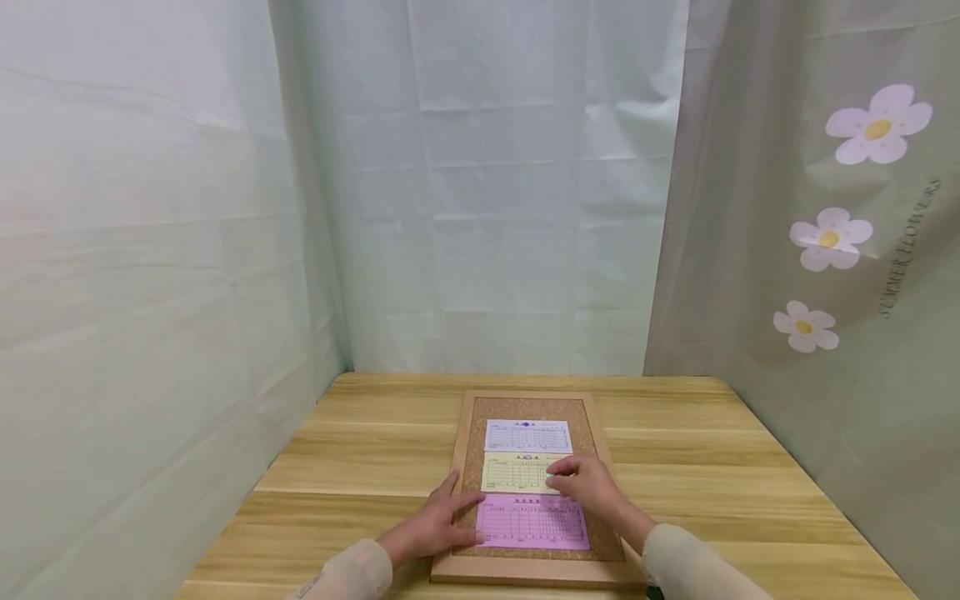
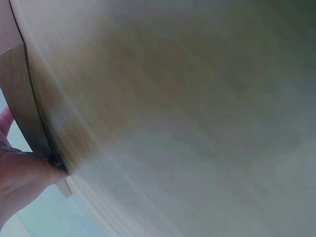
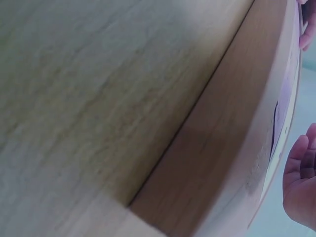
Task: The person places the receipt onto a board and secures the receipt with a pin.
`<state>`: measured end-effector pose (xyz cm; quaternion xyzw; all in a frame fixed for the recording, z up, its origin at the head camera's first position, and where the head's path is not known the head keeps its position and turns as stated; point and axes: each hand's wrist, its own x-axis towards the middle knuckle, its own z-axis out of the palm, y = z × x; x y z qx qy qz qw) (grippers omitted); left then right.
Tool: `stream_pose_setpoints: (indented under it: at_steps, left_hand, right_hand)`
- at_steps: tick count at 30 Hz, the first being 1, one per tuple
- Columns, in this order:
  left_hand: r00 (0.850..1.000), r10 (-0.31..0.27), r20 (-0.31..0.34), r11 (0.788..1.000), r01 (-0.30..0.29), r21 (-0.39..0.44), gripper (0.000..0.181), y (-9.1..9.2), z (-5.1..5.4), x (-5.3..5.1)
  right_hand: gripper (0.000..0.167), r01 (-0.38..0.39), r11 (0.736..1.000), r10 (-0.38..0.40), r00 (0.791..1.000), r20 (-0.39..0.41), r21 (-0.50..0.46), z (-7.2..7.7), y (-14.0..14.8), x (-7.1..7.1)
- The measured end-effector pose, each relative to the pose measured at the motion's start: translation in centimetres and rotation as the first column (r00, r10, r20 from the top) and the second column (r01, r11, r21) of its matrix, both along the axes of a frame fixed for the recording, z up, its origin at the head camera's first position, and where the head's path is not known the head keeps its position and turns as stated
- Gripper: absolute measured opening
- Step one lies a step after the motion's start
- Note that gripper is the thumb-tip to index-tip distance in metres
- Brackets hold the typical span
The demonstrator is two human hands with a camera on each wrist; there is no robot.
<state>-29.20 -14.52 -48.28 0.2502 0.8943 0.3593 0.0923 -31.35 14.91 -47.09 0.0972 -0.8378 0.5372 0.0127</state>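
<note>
A cork board [image 1: 525,408] with a wooden frame lies on the table, bearing three printed slips one below another. The white slip [image 1: 517,438] is uppermost, with a purple pin [image 1: 527,424] at its top. Below it, the yellow slip [image 1: 510,475] has a pale round pin [image 1: 528,457] on its upper edge. The pink slip [image 1: 532,525] is lowest. My left hand [image 1: 435,525] rests on the board's left side, fingers spread, fingertips touching the pink slip's left edge. Over the yellow slip's right end, my right hand [image 1: 588,487] pinches a small pale thing, mostly hidden by the fingertips.
The wood-grain table [image 1: 360,475] extends on both sides of the board. Pale curtains [image 1: 495,208] surround it at the back and sides; the right one carries printed white flowers [image 1: 831,239]. A small dark thing [image 1: 655,592] shows beneath the right sleeve.
</note>
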Motion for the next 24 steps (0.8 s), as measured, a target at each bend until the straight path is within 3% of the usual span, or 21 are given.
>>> stream_pose_setpoints:
  at_steps: [13, 24]
  left_hand:
    - [1.0, 0.007, 0.01, 1.0, -0.007, 0.001, 0.062, 0.0, -0.1, -0.1]
    - [1.0, 0.012, 0.018, 1.0, -0.012, 0.003, 0.062, 0.0, 0.0, 0.1]
  right_hand:
    - [0.011, -0.001, 0.999, 0.0, 1.0, 0.006, 0.04, -0.3, -1.3, 0.4]
    - [0.012, 0.002, 0.991, -0.002, 1.0, -0.004, 0.136, -0.7, -1.9, 0.3]
